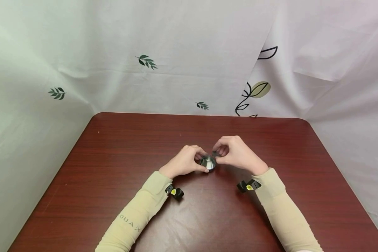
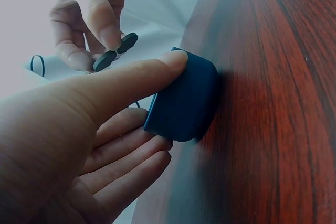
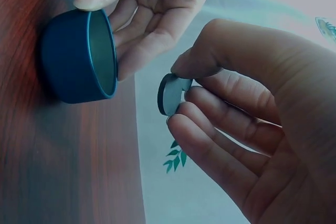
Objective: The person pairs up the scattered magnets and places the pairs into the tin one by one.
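A small round metal cup [image 1: 208, 163] stands upright on the table, its shiny inside facing up. In the wrist views its smooth outer wall [image 3: 71, 56] looks blue. My left hand [image 1: 185, 160] holds it by the rim, the thumb on the near side and the fingers around the far side. Just right of the cup, my right hand [image 1: 236, 153] pinches two small dark flat discs [image 2: 106, 60] between thumb and fingers. They sit edge to edge, slightly above the rim and outside the cup. One disc's flat face [image 3: 172, 95] shows grey in the right wrist view.
The reddish-brown wooden table [image 1: 138, 140] extends around both hands. White cloth [image 1: 176, 84] with leaf prints hangs behind it and at both sides. Black wrist cameras [image 1: 177, 193] are strapped over the light sleeves [image 1: 283, 206].
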Available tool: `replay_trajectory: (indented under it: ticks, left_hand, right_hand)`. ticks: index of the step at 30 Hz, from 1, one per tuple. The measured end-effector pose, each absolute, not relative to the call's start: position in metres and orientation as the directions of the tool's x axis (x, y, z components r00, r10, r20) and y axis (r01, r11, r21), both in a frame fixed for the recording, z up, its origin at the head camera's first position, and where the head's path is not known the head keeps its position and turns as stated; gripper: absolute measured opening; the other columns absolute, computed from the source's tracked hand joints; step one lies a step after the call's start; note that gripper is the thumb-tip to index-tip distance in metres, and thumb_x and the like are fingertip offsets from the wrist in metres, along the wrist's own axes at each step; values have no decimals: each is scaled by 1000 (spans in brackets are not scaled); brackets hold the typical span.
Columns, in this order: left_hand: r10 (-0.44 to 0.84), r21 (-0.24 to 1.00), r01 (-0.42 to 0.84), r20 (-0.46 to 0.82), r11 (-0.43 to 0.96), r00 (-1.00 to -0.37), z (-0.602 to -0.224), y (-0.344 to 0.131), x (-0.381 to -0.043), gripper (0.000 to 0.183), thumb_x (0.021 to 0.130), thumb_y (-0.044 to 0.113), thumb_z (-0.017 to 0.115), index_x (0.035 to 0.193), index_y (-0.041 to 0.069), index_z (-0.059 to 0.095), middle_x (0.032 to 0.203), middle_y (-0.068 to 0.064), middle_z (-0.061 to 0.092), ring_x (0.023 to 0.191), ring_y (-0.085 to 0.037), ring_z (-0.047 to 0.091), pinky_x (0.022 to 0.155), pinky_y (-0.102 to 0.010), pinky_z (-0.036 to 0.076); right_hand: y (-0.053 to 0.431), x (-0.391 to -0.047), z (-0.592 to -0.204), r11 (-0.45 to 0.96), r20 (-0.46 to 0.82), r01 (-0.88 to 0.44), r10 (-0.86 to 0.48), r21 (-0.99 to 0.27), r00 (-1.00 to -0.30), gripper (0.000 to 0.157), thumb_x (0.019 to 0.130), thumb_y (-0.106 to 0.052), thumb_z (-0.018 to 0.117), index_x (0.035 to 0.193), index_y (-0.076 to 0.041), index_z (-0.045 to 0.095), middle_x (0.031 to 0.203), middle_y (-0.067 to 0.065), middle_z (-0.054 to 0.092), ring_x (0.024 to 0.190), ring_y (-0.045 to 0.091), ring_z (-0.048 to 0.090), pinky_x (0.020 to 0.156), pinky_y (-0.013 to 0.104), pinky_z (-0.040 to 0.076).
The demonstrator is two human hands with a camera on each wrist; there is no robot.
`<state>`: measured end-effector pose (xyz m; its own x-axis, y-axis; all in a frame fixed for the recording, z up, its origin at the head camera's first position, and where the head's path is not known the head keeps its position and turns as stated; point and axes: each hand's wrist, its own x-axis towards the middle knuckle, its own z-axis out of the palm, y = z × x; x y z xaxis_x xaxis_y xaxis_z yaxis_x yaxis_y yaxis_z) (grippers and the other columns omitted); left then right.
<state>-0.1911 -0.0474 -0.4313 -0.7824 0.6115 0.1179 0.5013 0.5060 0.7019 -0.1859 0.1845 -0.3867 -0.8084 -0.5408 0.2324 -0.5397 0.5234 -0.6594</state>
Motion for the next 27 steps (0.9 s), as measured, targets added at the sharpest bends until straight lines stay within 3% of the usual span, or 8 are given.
replay_trajectory:
  ticks: [27]
  left_hand:
    - [610, 706, 503, 126, 499, -782, -432, -48, -192, 54, 72, 25, 96, 114, 1, 71, 104, -5, 72, 90, -10, 69, 80, -20, 54]
  right_hand:
    - [170, -183, -400, 457, 271, -569, -565, -683, -779, 27, 72, -2, 90, 94, -10, 76, 84, -3, 68, 72, 9, 65, 66, 28, 58]
